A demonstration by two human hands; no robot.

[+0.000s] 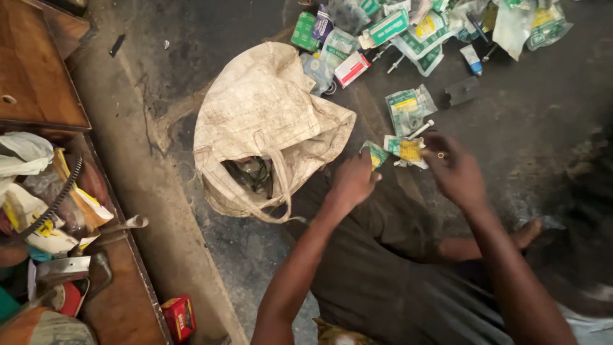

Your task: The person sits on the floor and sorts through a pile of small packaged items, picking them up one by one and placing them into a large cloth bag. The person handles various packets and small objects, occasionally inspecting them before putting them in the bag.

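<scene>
My left hand (353, 181) grips a small green and yellow plastic packet (375, 154) by its lower end, just right of a worn white cloth bag (268, 121) that lies open on the dark floor. My right hand (454, 169) hovers beside it, its fingertips pinching a tiny round metal piece (440, 154). Between the two hands lies another clear packet with a yellow label (407, 151). A bigger green-labelled packet (408, 108) rests just beyond.
A heap of small packets and boxes (408, 29) is spread at the top. A red and white box (351, 68) lies by the bag. At left a wooden crate (121, 281) holds tools and wrappers. A small red box (179, 317) sits on the floor.
</scene>
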